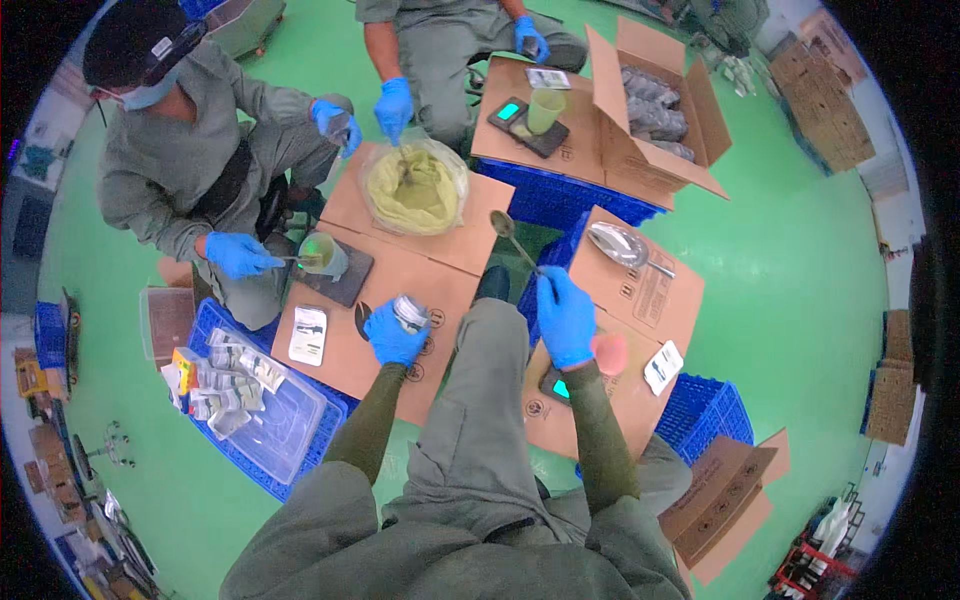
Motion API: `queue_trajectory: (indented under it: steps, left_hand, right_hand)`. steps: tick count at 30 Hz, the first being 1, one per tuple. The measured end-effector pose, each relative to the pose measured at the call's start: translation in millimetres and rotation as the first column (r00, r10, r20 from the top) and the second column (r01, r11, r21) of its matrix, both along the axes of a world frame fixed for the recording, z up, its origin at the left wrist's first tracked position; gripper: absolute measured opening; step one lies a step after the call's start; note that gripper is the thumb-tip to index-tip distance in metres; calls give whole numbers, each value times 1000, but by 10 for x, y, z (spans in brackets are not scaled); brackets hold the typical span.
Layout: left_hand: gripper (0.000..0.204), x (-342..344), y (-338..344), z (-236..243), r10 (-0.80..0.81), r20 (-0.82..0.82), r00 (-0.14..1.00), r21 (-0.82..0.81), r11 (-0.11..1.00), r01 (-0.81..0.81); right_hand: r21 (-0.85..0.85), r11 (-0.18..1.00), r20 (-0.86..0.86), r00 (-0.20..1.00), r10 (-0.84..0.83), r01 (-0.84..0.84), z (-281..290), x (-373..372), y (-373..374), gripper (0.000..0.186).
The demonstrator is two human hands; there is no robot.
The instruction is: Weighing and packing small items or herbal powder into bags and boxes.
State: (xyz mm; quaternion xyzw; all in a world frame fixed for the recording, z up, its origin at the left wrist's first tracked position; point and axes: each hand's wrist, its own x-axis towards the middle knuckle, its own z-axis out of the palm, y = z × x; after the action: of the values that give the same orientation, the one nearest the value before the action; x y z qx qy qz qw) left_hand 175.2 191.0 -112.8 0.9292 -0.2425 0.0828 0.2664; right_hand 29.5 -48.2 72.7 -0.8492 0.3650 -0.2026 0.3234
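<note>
My left hand (pixel 394 338), in a blue glove, grips a small silver-and-white pouch (pixel 410 311) over the left cardboard. My right hand (pixel 565 318), also gloved, holds a long metal spoon (pixel 502 226), its bowl raised beside the large bag of yellow-green powder (pixel 418 188). Under and right of that hand sit a scale (pixel 556 385), partly hidden, and a pink cup (pixel 609 355). A metal scoop (pixel 618 245) lies on the right cardboard (pixel 655 305), with a white packet (pixel 662 367) near its edge. Another white packet (pixel 308 335) lies left of my left hand.
Two co-workers' gloved hands (pixel 240 255) (pixel 395 110) work at a cup on a scale (pixel 350 275) and at the bag. An open carton of pouches (pixel 655 110) stands back right, blue crates (pixel 700 410) beside the cardboard, a tub with packets (pixel 280 430) at lower left.
</note>
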Motion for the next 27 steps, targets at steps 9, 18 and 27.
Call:
queue_trajectory:
  steps: [9,18,27]
  left_hand:
    - [76,50,31,-155,27,-202,979,51,999,-17]
    - [78,53,47,-83,29,-268,963,73,997,-10]
    - [80,46,51,-58,20,-284,959,59,998,-3]
  right_hand:
    - [-454,832,-265,940,216,-319,-843,1749,-176,9]
    - [-406,846,-359,912,198,-344,-1145,1981,-113,15]
    - [-65,962,-270,933,237,-264,-1319,2102,-13,20]
